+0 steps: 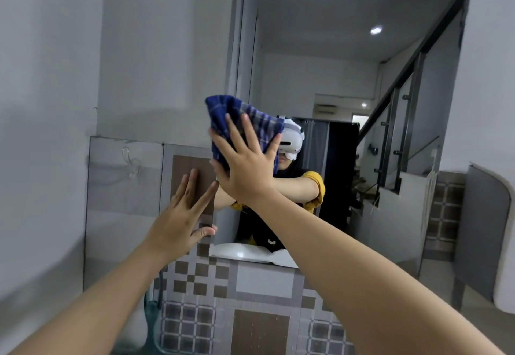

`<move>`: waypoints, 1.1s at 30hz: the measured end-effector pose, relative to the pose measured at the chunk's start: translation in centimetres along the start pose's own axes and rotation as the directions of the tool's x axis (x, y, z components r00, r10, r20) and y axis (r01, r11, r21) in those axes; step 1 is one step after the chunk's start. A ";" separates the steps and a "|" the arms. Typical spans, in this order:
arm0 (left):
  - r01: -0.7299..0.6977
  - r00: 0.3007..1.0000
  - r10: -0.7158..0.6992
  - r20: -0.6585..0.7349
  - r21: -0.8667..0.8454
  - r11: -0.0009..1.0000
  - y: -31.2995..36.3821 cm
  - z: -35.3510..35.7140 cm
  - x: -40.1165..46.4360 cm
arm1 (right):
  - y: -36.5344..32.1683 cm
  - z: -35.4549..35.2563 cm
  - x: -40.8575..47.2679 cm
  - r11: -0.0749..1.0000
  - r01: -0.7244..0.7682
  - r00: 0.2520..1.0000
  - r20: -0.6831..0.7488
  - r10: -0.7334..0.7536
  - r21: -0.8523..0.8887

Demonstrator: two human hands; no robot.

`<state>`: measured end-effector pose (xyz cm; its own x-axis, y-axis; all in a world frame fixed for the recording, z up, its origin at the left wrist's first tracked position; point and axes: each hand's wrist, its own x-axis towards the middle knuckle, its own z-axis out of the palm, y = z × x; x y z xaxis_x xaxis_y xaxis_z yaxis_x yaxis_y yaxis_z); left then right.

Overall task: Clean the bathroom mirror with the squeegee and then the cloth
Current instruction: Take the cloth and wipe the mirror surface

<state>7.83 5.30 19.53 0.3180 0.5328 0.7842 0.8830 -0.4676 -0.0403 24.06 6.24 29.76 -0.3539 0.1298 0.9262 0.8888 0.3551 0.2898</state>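
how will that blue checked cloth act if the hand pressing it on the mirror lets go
Likely floppy: the blue checked cloth bunches and folds under the flat right hand instead of lying stiff. It would probably slide down the mirror, since only the open palm seems to pin it. It looks light; no finger curls round it.

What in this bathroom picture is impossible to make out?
Head view only:
- Squeegee: nowhere in frame.
- Mirror patch being wiped: covered by the blue checked cloth and right hand.
- Left wall: smeared by blur.
- Left hand: whether it touches the tiles is unclear.
- Sink: mostly behind the arms.
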 end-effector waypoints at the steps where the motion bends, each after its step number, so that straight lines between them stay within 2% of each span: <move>1: 0.007 1.000 -0.007 -0.001 0.000 1.000 0.0 0.2 -0.2 | 0.3 0.0 -0.4 0.997 0.080 0.996 0.039 -0.080 -0.020; 4: 0.036 0.999 -0.036 0.001 -0.008 0.999 0.3 0.5 -0.6 | 2.2 -0.6 -1.7 0.944 0.326 0.936 0.164 -0.313 -0.060; 7: 0.046 0.999 -0.045 0.012 -0.031 0.998 0.4 0.4 -0.8 | 5.3 -2.0 -3.1 0.866 0.488 0.850 0.284 -0.444 -0.107; 10: 0.043 0.999 -0.043 0.029 -0.023 0.999 0.4 0.1 -0.8 | 8.7 -4.0 -4.6 0.844 0.515 0.831 0.330 -0.447 -0.152; 14: 0.058 0.998 -0.058 0.037 -0.009 0.998 0.6 -0.1 -0.8 | 14.2 -6.9 -7.3 0.870 0.438 0.887 0.267 -0.377 -0.228; 19: 0.052 0.997 -0.052 0.048 -0.008 0.999 0.7 0.0 -0.7 | 20.5 -9.9 -11.3 0.945 0.176 0.982 0.114 -0.150 -0.276; 21: 0.067 0.996 -0.067 0.051 0.001 0.998 0.8 0.1 -0.7 | 22.0 -10.4 -12.9 0.978 0.020 1.000 0.027 -0.015 -0.209; 24: 0.077 0.995 -0.077 0.055 0.006 0.997 0.8 0.3 -0.6 | 22.3 -10.5 -14.6 0.982 -0.185 0.981 -0.076 0.181 -0.042; 27: 0.074 0.996 -0.075 0.057 0.010 0.997 0.8 0.4 -0.6 | 19.9 -9.7 -15.4 0.893 -0.446 0.888 -0.092 0.450 0.065; 30: 0.067 0.996 -0.068 0.060 0.011 0.998 0.7 0.4 -0.6 | 16.1 -8.1 -15.1 0.714 -0.687 0.700 -0.143 0.700 0.133; 32: 0.065 0.996 -0.065 0.060 0.014 0.998 0.7 0.5 -0.6 | 13.6 -6.6 -14.6 0.616 -0.775 0.594 -0.167 0.787 0.144; 33: 0.063 0.996 -0.064 0.059 0.018 0.998 0.7 0.6 -0.6 | 12.3 -5.9 -14.2 0.589 -0.797 0.567 -0.173 0.805 0.135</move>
<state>8.46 5.06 18.67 0.2807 0.6024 0.7472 0.9073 -0.4205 -0.0018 41.75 3.34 21.55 0.5658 0.1994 0.8001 0.7665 0.2306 -0.5994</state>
